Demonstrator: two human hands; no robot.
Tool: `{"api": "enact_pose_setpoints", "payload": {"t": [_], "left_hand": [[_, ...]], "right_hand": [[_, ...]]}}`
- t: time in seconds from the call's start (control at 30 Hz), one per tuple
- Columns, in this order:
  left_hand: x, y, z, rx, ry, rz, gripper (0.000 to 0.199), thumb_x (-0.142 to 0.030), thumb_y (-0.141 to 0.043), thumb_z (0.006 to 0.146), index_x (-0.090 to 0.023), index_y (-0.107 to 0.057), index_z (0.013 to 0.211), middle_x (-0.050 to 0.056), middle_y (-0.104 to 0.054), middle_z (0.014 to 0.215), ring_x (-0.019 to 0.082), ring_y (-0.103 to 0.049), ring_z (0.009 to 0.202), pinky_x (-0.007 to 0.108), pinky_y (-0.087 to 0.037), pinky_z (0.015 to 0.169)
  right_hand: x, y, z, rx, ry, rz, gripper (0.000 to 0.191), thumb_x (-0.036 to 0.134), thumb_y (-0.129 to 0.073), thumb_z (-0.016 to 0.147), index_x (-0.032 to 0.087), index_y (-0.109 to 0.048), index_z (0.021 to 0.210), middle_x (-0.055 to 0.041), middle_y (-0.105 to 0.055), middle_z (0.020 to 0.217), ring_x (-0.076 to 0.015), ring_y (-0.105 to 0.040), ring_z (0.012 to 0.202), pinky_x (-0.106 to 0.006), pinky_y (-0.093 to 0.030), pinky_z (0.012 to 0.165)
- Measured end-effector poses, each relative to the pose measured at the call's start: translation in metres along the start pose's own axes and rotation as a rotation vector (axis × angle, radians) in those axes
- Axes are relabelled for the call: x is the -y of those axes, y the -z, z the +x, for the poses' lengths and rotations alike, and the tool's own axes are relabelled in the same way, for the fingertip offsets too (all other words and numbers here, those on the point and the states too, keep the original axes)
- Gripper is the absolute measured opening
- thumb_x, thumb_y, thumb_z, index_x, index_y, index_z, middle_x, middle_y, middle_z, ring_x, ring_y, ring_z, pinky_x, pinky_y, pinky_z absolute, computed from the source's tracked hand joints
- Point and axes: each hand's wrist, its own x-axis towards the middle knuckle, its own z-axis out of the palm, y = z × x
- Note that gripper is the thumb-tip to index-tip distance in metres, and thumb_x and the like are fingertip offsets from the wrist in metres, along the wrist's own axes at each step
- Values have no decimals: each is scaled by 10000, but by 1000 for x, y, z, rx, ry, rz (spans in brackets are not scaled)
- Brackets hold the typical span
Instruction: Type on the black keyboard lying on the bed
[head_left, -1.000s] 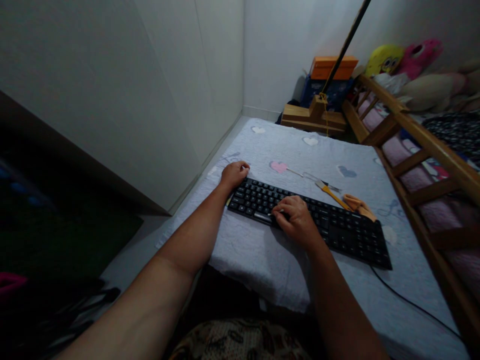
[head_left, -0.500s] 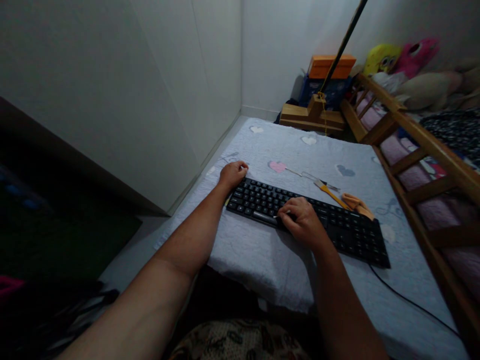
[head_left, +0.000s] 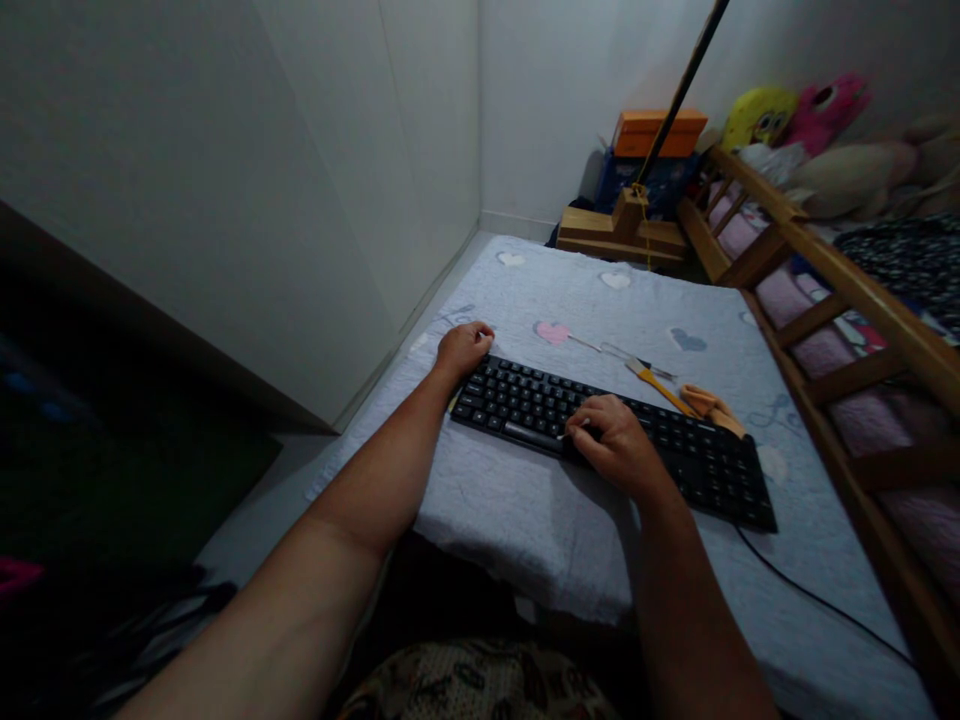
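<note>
Pinching a small white item (head_left: 565,436), the right hand (head_left: 613,440) hovers over or touches the black keyboard (head_left: 517,400) mid-length on the cloth-covered counter (head_left: 487,500), work seemingly unfinished, while the left hand (head_left: 463,349), its hold unclear, rests at the left end.

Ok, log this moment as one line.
left hand: at left end of keyboard | right hand: low over keyboard, pinching small pale item | behind keyboard: brush, cloth

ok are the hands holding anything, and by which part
The right hand pinches a thin white item, its gripped part hidden. The left hand is at the keyboard; its hold is unclear.
</note>
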Motion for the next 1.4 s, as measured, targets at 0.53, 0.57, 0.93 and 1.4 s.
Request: {"api": "enact_pose_setpoints", "payload": {"t": [0.53, 0.57, 0.93, 1.4], "left_hand": [[-3, 3, -3, 11, -7, -5, 314, -292, -545, 866, -181, -760, 1066, 48, -734, 876, 187, -635, 816, 278, -466, 778], [-3, 3, -3, 10, -8, -2, 315, -293, -546, 866, -181, -760, 1068, 49, -736, 883, 186, -635, 816, 277, -467, 780], [-4, 3, -3, 1, 12, 7, 309, -290, -558, 863, -185, -763, 1069, 54, -744, 920, 185, -632, 821, 283, -461, 788], [-1, 2, -3, 3, -1, 12, 317, -292, -551, 868, -188, -761, 1081, 62, -751, 955, 193, -646, 861, 287, -472, 812]], "right_hand": [[-5, 15, -9, 62, -27, -48, 186, 194, -562, 906, 213, -694, 776, -54, -667, 836, -221, -551, 880, -382, -406, 837], [-6, 15, -11, 61, -29, -51, 186, 191, -564, 908, 212, -700, 782, -55, -668, 837, -223, -552, 883, -383, -407, 837], [-6, 9, -17, -19, -9, -15, 171, 185, -581, 909, 207, -712, 801, -66, -679, 879, -229, -568, 895, -394, -426, 835], [2, -8, -8, -47, 30, -6, 159, 186, -596, 916, 216, -730, 835, -66, -691, 900, -237, -575, 915, -428, -426, 869]]}}
